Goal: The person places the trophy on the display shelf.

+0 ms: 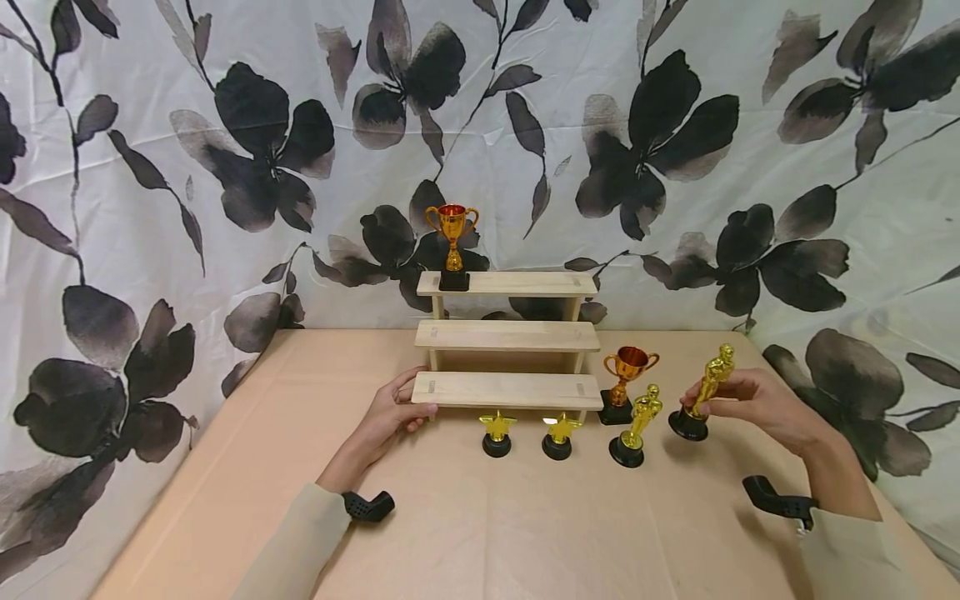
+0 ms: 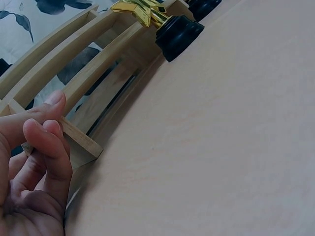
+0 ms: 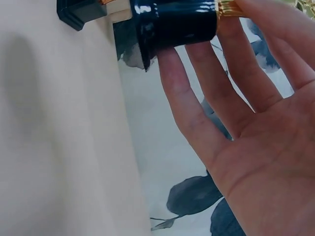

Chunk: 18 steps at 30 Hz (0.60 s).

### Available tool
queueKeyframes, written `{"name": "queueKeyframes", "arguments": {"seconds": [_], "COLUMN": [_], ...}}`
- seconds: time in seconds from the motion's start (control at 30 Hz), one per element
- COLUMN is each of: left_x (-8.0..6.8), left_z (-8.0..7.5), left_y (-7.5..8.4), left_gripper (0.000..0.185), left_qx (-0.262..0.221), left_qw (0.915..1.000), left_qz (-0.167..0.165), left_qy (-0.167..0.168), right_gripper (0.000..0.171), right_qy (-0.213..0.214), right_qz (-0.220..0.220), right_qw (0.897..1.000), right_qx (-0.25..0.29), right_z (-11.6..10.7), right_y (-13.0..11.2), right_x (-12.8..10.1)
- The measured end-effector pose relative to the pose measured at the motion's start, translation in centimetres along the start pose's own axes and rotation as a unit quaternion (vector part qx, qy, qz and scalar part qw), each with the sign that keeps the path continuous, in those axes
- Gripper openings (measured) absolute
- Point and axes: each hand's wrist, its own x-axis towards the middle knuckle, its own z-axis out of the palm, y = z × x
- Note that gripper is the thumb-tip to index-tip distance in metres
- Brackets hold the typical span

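The right hand (image 1: 750, 404) holds a gold figurine trophy (image 1: 708, 385) by its body, fingers and thumb closed round the figure, with its round black base (image 3: 174, 24) tilted and apparently lifted just clear of the table (image 1: 525, 525). It sits to the right of the stepped wooden stand (image 1: 507, 337), near a second figurine trophy (image 1: 637, 423). The left hand (image 1: 393, 417) rests against the left end of the stand's lowest step, thumb along its front edge and fingers loosely curled, bracing rather than clearly gripping. The held trophy looks light, rigid and glossy, probably plastic, so likely slippery and top-heavy on its narrow base. The figure's waist or the base offers the surest hold. Two star trophies (image 1: 497, 429) and a cup trophy (image 1: 628, 375) stand before the stand; another cup (image 1: 452, 237) occupies the top step.
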Motion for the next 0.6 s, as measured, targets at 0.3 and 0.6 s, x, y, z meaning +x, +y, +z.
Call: {"name": "queueKeyframes", "arguments": {"seconds": [0.3, 0.6], "left_x": [0.0, 0.0], "left_z": [0.1, 0.0], "left_y": [0.0, -0.1], "left_gripper": [0.086, 0.086], "left_qx": [0.008, 0.005], "left_qw": [1.0, 1.0], "left_qz": [0.002, 0.001], "left_qy": [-0.001, 0.002], "right_gripper": [0.022, 0.025], "right_qy": [0.013, 0.037], "right_qz": [-0.006, -0.003], "right_qw": [1.0, 0.998], "right_qx": [-0.008, -0.041], "right_z": [-0.3, -0.3], "right_y": [-1.5, -3.0], "right_x": [0.2, 0.7]}}
